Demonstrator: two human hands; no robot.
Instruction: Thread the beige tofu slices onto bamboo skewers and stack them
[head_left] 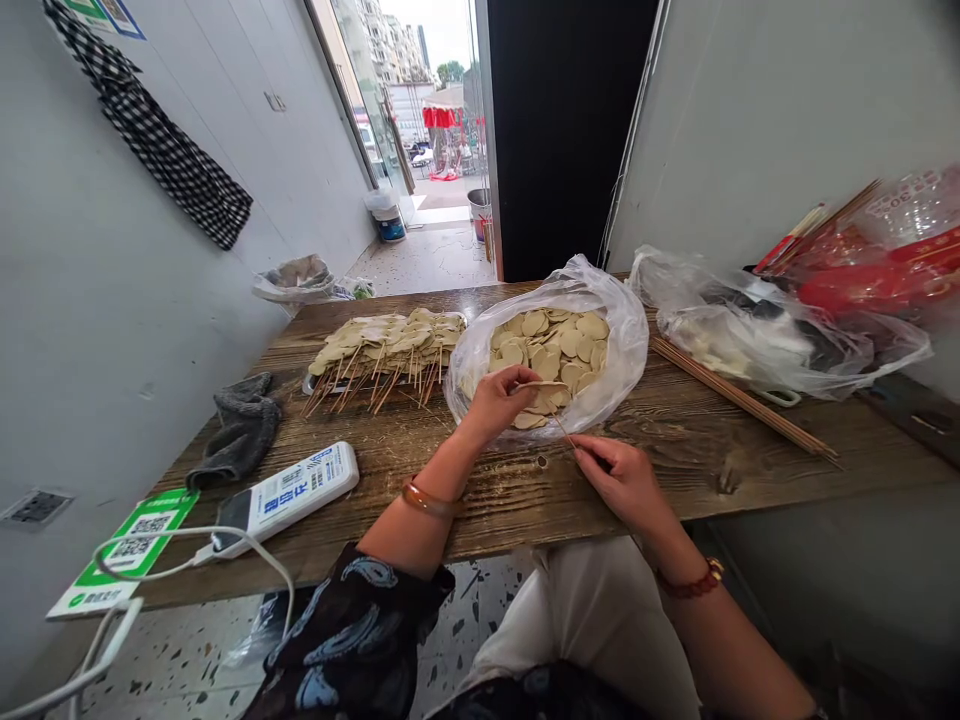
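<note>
My left hand (496, 402) pinches a thin, round, beige slice (551, 385) over the near part of an open clear plastic bag (628, 345). Inside the bag lies a heap of similar round slices (536, 328); I cannot tell what food they are. Between the fingertips of my right hand (619, 480) is a thin wooden skewer (561, 428), its upper end reaching the held slice. Left of the bag, a metal tray (308, 384) carries stacked skewered slices (397, 340), with their sticks pointing toward me.
A bundle of bare skewers (742, 402) lies right of the bag, by another plastic bag (787, 335) and red packaging (862, 275). At left are a dark grey cloth (238, 428), a white device (300, 490) with a cable, and a green QR card (135, 545).
</note>
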